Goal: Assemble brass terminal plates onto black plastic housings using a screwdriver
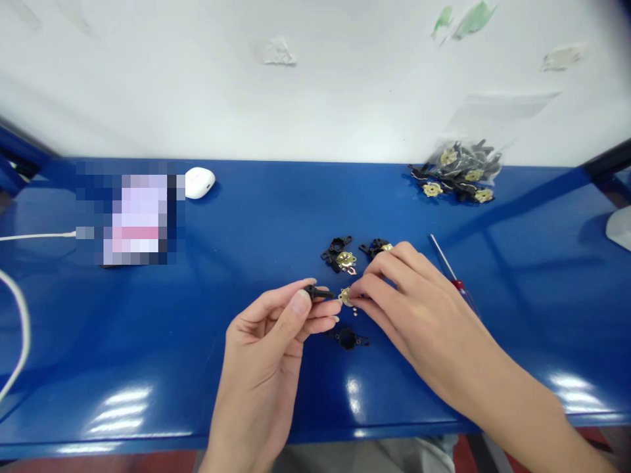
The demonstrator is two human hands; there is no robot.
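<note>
My left hand [280, 328] pinches a small black plastic part [320, 293] between thumb and fingers, above the table. Just to its right, my right hand [399, 295] has its thumb and index fingertips closed at a brass-coloured round plate [344, 297] with small lugs. Tiny metal bits [355, 311] lie just below that plate. Nearer the table's front edge rests a black ring-shaped part [347, 338] with side arms. Beyond my hands are a black frame [338, 245], another brass plate [346, 259] and a black part [375, 247], partly hidden by my right hand.
A screwdriver [458, 284] lies right of my right hand, partly covered by the forearm. Black and brass parts [456, 187] spill from a clear plastic bag [486, 161] at the back right. A white earbud case [199, 182] sits beside a blurred-out object [140, 213] at left.
</note>
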